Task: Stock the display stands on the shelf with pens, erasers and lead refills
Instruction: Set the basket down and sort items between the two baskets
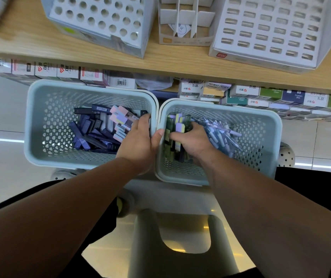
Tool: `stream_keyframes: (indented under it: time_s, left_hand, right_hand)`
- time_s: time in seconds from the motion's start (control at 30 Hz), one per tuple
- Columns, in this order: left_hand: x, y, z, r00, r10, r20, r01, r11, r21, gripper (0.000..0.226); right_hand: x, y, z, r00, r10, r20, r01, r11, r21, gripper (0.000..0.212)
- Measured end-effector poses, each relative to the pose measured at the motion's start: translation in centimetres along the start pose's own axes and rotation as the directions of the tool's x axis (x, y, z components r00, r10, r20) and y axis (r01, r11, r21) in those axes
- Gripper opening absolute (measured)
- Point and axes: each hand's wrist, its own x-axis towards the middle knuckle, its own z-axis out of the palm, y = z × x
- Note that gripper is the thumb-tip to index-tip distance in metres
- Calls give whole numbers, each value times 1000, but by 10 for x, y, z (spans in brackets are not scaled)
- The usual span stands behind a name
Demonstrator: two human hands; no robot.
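Two pale perforated baskets sit side by side below the front edge of the wooden shelf (160, 61), their near walls touching. The left basket (30, 117) holds dark lead refill cases (84, 135) piled across its floor, with pastel erasers (118, 117) heaped toward its right wall. The left hand (138, 141) reaches down at that right wall, back upward, fingers bent in among the erasers. Its thumb lies over the shared rim. I cannot tell whether it holds anything.

In the right basket (277, 125), the right hand (190, 141) is curled around a bundle of dark and pastel pieces (175, 125) standing on end near the left wall. Pale blue pens (220, 135) lie heaped just beside it, toward the right wall.

On the shelf stand three white display stands: a round-hole stand (100, 17) at the left, a divider stand (184, 23) in the middle, and a slotted stand (267, 27) at the right.
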Motion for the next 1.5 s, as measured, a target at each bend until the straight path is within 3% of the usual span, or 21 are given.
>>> stream_keyframes:
  time_s: [0.23,0.47,0.77,0.87,0.97,1.03,1.1,1.17,1.2,1.27,1.33,1.4,1.43,1.5]
  left_hand:
    - [-1,1,0,999,-32,36,33,999,-14,67]
    - [-1,2,3,998,-57,34,58,997,-51,66]
    - [4,-7,-6,994,-34,102,41,997,-70,68]
    - [4,-13,-22,992,11,124,-9,1000,-14,65]
    - [9,-21,-51,998,56,14,-56,998,29,52]
    - [13,-31,-78,985,80,-154,-66,993,97,45]
    - [14,-46,-104,929,115,-352,-36,974,224,44]
    - [8,-68,-121,852,126,-509,67,937,344,47]
    - [4,-81,-125,822,106,-560,133,920,369,49]
    - [-4,-105,-126,805,32,-592,222,910,351,57]
    - [-9,-124,-123,831,-32,-555,245,917,314,66]
    - [-13,-133,-121,855,-13,-519,215,919,331,68]
    - [-14,-134,-122,857,-5,-515,202,923,328,68]
    - [-16,-134,-122,856,-12,-516,192,936,297,66]
  right_hand:
    - [-5,-3,1,995,-86,-56,86,996,-5,37]
    - [-1,-3,2,999,-38,-15,38,999,25,45]
    - [-18,-24,-8,999,-31,-18,31,1000,-5,108]
    - [-32,-34,-20,1000,-28,1,28,1000,13,91]
    - [-51,-49,-25,1000,-13,19,13,999,39,52]
    - [-61,-64,-25,1000,-18,-15,19,998,67,64]
    - [-67,-83,-21,998,-44,-44,47,995,89,92]
    - [-72,-99,-13,996,-86,-21,88,988,129,111]
    - [-75,-107,-6,995,-104,3,102,984,149,109]
    - [-81,-118,17,992,-115,47,107,984,142,97]
    - [-80,-120,47,994,-92,54,87,993,82,93]
    - [-73,-115,80,994,-95,51,94,995,18,58]
    - [-69,-112,96,996,-79,51,79,997,-1,52]
    - [-60,-102,127,999,-16,35,17,999,-44,78]
